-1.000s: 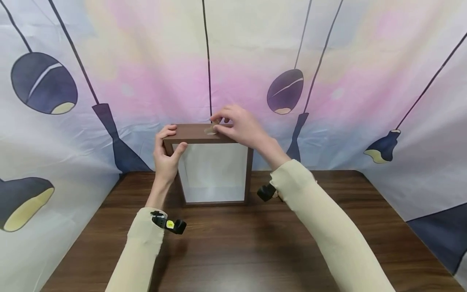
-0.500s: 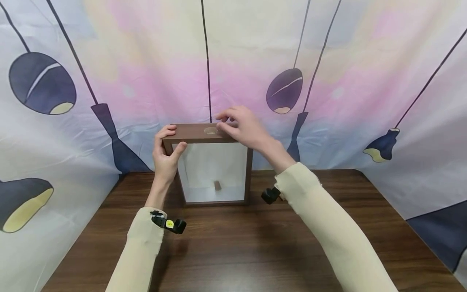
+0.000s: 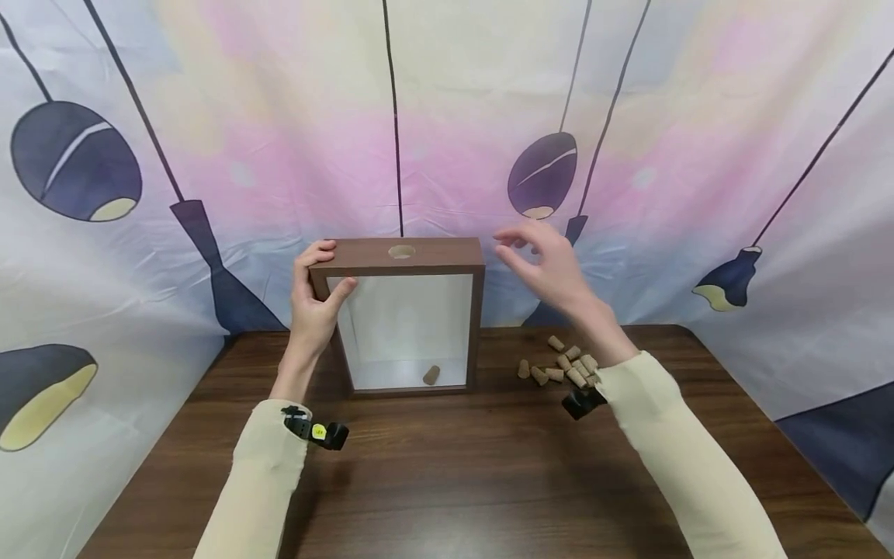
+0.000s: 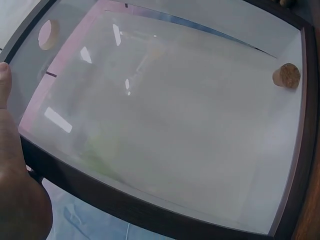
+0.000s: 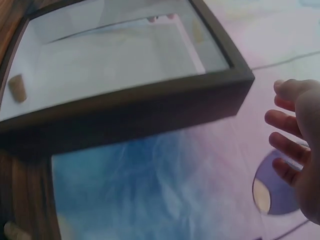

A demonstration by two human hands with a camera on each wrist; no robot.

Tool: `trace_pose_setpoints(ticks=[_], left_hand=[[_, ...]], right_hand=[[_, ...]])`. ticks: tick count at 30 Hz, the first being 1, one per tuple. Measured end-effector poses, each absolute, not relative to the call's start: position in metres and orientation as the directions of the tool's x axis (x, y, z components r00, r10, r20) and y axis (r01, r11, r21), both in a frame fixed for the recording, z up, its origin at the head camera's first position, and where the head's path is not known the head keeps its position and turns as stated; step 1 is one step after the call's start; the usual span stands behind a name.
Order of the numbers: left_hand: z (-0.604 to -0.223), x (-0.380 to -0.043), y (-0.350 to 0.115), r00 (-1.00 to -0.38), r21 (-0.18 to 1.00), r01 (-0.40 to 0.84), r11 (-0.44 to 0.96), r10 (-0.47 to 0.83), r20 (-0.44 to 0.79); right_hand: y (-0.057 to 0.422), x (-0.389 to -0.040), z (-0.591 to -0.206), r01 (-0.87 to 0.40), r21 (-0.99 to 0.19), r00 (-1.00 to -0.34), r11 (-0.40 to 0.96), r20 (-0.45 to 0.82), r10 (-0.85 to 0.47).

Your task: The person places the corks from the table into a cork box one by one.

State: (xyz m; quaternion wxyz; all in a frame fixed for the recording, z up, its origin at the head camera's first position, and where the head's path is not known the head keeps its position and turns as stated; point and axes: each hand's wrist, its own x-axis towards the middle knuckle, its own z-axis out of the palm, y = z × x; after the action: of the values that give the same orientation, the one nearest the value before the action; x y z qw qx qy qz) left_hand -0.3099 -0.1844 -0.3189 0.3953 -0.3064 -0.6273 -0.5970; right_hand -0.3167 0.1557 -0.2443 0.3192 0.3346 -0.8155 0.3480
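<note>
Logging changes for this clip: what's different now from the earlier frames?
The right hand let go of the cork, which dropped through the hole to the bottom of the box; the hand moved right, uncovering more corks. The left hand still grips the box.

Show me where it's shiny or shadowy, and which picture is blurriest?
Head view: a pale sheen on the table, with soft shadows near the arms; left wrist view: white glare patches on the box's window; right wrist view: blurriest to my eye, with soft edges on the box and the cork, and the box's side quite dark.
</note>
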Motion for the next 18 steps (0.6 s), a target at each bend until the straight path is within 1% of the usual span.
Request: trace_pose_setpoints(ticks=[5,10,18], left_hand=[[-0.319,-0.31,-0.183,-0.5,0.508,0.854,0.11,-0.093,0.861],[-0.319,-0.311,-0.181,-0.492,0.503,0.858,0.107,-0.112,0.863],[-0.318,-0.31,-0.181,-0.482,0.495,0.861,0.117,-0.121,0.868]], right_hand=[[0.178,-0.312,-0.26,-0.741,-0.366,-0.6,0.564,0.737,-0.31],[0.196,-0.308,-0.272,-0.711,-0.357,-0.636,0.606,0.695,-0.336],[0.223,-0.309,-0.299,-0.691,-0.312,-0.654,0.652,0.655,-0.379]])
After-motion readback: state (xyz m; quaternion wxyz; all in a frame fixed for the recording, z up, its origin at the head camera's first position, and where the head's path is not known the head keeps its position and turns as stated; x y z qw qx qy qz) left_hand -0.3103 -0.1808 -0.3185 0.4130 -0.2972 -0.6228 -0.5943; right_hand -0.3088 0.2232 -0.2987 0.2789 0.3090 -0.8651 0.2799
